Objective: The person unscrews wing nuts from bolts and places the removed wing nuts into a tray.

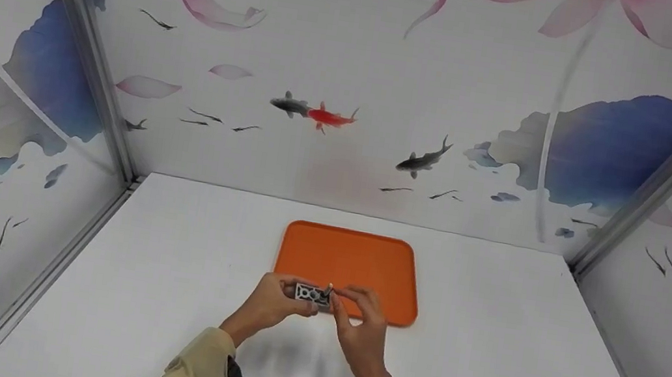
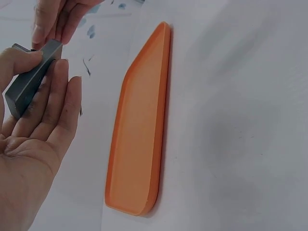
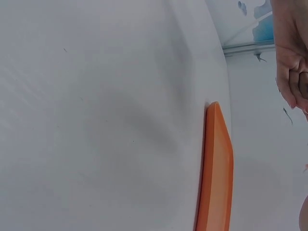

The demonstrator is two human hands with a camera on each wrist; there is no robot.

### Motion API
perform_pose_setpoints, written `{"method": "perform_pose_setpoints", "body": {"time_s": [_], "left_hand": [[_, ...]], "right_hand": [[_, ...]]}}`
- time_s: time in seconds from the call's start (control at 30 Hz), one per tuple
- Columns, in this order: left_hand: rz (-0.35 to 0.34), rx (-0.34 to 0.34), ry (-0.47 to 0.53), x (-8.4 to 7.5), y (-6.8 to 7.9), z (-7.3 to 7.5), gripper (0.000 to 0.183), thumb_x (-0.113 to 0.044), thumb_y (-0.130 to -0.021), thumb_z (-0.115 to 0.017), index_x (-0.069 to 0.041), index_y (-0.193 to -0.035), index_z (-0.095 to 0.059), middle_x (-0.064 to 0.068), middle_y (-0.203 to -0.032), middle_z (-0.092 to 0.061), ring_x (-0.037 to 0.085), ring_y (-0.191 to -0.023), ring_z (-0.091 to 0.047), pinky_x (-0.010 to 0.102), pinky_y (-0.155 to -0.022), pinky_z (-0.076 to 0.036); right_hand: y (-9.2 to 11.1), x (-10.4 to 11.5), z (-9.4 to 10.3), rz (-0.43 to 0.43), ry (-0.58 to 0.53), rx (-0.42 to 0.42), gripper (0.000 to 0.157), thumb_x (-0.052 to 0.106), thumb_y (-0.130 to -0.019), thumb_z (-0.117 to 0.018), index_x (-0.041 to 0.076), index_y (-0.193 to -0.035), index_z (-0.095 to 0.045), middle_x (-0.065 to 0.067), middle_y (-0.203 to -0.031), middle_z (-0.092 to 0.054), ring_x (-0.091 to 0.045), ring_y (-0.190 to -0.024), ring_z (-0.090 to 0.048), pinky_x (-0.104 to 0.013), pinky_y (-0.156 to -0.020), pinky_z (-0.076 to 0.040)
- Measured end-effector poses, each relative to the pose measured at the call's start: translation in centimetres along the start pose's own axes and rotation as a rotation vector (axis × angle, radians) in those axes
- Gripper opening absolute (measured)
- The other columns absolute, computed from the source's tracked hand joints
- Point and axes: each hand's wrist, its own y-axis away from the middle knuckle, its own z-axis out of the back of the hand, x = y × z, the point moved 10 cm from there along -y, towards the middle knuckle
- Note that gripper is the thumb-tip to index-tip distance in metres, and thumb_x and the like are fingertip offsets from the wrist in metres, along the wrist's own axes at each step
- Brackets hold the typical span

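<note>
A small dark grey rectangular block [image 1: 309, 294] is held above the near edge of the orange tray. The left hand [image 1: 272, 302] grips it by its left part, thumb on one side and fingers behind. Its face in the head view is hollowed, with round openings; the left wrist view shows a smooth outer side of the block [image 2: 32, 79]. At the block's right end, the right hand [image 1: 363, 330] pinches a small pale pin-like piece [image 1: 328, 290] with thumb and forefinger. Whether this piece sits in the block cannot be made out.
The orange tray [image 1: 353, 250] lies flat on the white table [image 1: 485, 341], beneath and beyond the hands. White panels [image 1: 386, 64] printed with fish and petals enclose the table at the back and both sides, joined by grey metal posts [image 1: 92, 49].
</note>
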Motion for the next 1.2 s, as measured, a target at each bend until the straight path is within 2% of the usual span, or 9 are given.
{"method": "perform_pose_setpoints", "body": {"time_s": [0.23,0.4,0.6,0.93,1.2], "left_hand": [[-0.016,0.005,-0.001,-0.3,-0.1,-0.2,0.037,-0.001,-0.083,-0.074,0.006,-0.119,-0.068,0.020,-0.109,-0.074,0.019,-0.091,-0.074,0.032,-0.081,-0.063],[-0.013,0.012,-0.001,-0.3,-0.1,-0.3,0.037,-0.001,-0.083,-0.074,0.006,-0.119,-0.067,0.020,-0.109,-0.074,0.019,-0.090,-0.075,0.032,-0.082,-0.063],[-0.022,-0.015,-0.028,-0.7,-0.3,0.1,0.039,-0.002,-0.084,-0.075,0.007,-0.121,-0.066,0.021,-0.110,-0.074,0.019,-0.094,-0.074,0.031,-0.082,-0.063],[-0.006,-0.023,-0.029,-0.3,-0.1,0.4,0.038,-0.003,-0.084,-0.074,0.005,-0.120,-0.067,0.019,-0.109,-0.074,0.017,-0.093,-0.074,0.032,-0.082,-0.063],[-0.014,-0.026,-0.035,-0.6,-0.2,0.4,0.039,-0.003,-0.083,-0.074,0.006,-0.121,-0.067,0.021,-0.112,-0.073,0.018,-0.094,-0.074,0.031,-0.081,-0.063]], "right_hand": [[0.1,-0.2,-0.3,-0.034,-0.020,0.038,0.027,0.005,-0.078,-0.082,0.011,-0.104,-0.076,-0.006,-0.104,-0.069,-0.021,-0.101,-0.064,-0.032,-0.089,-0.057],[0.0,0.3,-0.3,-0.037,-0.030,0.048,0.027,0.008,-0.080,-0.082,0.013,-0.105,-0.075,-0.004,-0.106,-0.068,-0.021,-0.102,-0.064,-0.032,-0.089,-0.057],[-0.2,0.7,-0.6,-0.021,-0.060,0.060,0.023,0.010,-0.086,-0.078,0.016,-0.107,-0.075,0.000,-0.107,-0.068,-0.018,-0.102,-0.065,-0.033,-0.088,-0.059],[0.0,0.8,-1.0,-0.035,-0.072,0.056,0.025,0.004,-0.082,-0.080,0.012,-0.105,-0.076,-0.004,-0.105,-0.068,-0.021,-0.100,-0.063,-0.026,-0.090,-0.057],[-0.2,0.5,-0.8,-0.039,-0.074,0.059,0.020,0.005,-0.087,-0.075,0.014,-0.106,-0.075,-0.001,-0.106,-0.068,-0.018,-0.100,-0.064,-0.024,-0.089,-0.057]]}}
